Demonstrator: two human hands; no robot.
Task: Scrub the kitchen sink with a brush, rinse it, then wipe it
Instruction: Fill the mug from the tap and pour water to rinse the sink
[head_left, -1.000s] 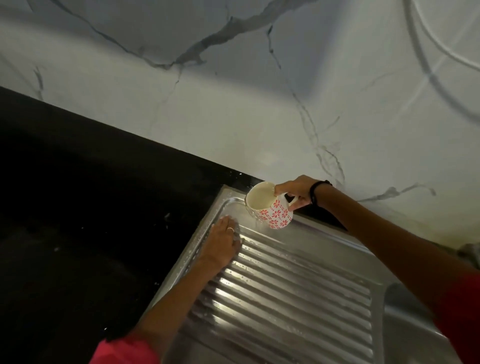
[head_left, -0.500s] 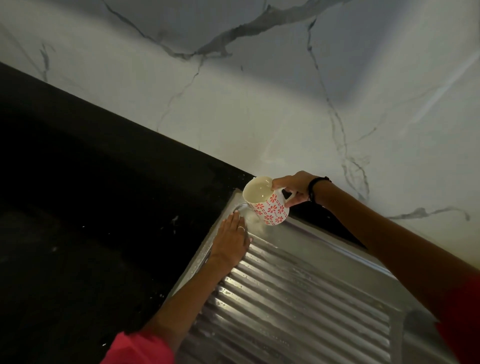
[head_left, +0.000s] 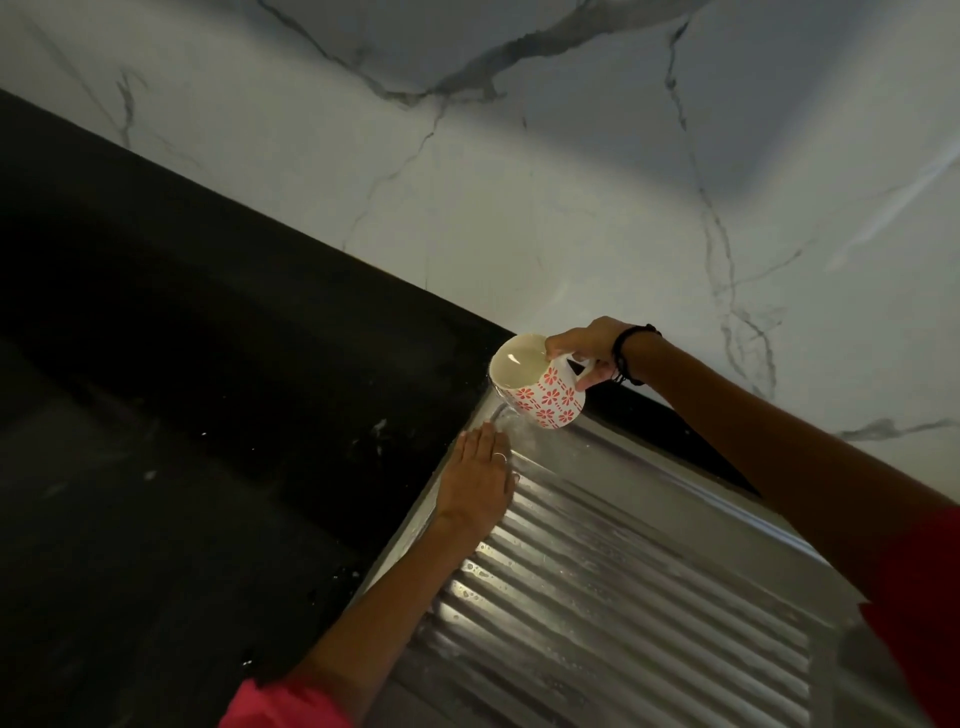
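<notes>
The steel sink's ribbed drainboard (head_left: 623, 582) fills the lower right, wet and shiny. My right hand (head_left: 587, 351) grips the handle of a white mug with red flowers (head_left: 540, 387), tilted over the drainboard's far left corner, and a thin stream of water runs from its lip onto the steel. My left hand (head_left: 480, 478) lies flat with straight fingers on the drainboard's left rim, just below the mug. The sink basin is barely visible at the lower right edge.
A black countertop (head_left: 182, 415) spreads to the left of the sink, with a few white specks near the rim. A white marble-patterned wall (head_left: 519, 182) rises behind the counter and sink.
The mug has tipped further and moved toward the drainboard's far corner, pouring water. My left hand has slid up the left rim toward that corner.
</notes>
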